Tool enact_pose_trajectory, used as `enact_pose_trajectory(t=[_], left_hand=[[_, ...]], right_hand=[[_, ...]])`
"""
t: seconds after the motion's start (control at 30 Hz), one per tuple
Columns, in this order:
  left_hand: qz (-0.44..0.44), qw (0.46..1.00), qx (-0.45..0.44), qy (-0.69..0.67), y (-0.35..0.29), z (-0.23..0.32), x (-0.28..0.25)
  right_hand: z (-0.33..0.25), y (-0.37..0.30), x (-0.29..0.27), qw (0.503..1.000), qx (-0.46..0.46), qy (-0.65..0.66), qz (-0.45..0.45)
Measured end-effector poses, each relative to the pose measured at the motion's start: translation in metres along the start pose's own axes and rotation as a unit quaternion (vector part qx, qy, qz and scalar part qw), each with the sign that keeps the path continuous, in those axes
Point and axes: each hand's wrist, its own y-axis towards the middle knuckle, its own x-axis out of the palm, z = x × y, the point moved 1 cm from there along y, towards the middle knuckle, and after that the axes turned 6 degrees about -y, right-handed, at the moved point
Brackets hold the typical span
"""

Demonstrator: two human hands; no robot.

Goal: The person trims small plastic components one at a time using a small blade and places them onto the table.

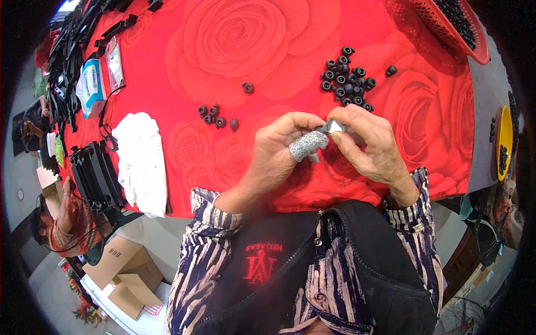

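Observation:
Above the table's near edge, both my hands are closed and meet. My left hand (pixel 274 146) pinches a small black part (pixel 321 129), mostly hidden by the fingers. A grey speckled fabric sleeve (pixel 307 146) wraps its thumb. In my right hand (pixel 369 142), thumb and forefinger grip a small silvery flat piece (pixel 335 127), possibly a blade, against the black part. Just beyond lies a pile of black round knob-like parts (pixel 349 84), each with a hollow end. Several more black parts (pixel 214 111) sit to the left.
A red basket (pixel 483 47) of small black parts stands far right, a yellow tray (pixel 505 134) beyond the table's right edge. On the left lie a white cloth (pixel 139 162), a blue-and-white box (pixel 92 89) and black strips (pixel 97 176). A cardboard box (pixel 114 259) stands lower left, near another person (pixel 70 223).

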Motion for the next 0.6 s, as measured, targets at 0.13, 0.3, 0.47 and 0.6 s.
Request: enact_pose_trajectory(t=[0.13,0.3,0.47,0.6], left_hand=[[0.001,0.999,0.022,0.033,0.0012,-0.0005,0.0016],[0.001,0.998,0.029,0.058,0.0003,-0.0003,0.0008],[0.010,0.997,0.033,0.067,0.0009,-0.0003,0.0022],[0.013,0.998,0.040,0.054,0.0008,0.0043,0.0025]], right_hand=[[0.0032,-0.0007,0.0025,0.999,-0.036,-0.009,0.034],[0.0025,-0.0006,0.0011,1.000,-0.008,-0.012,0.006],[0.0007,-0.0001,0.0016,1.000,-0.017,-0.002,0.008],[-0.0026,-0.0013,0.0022,1.000,-0.010,-0.001,0.000]])
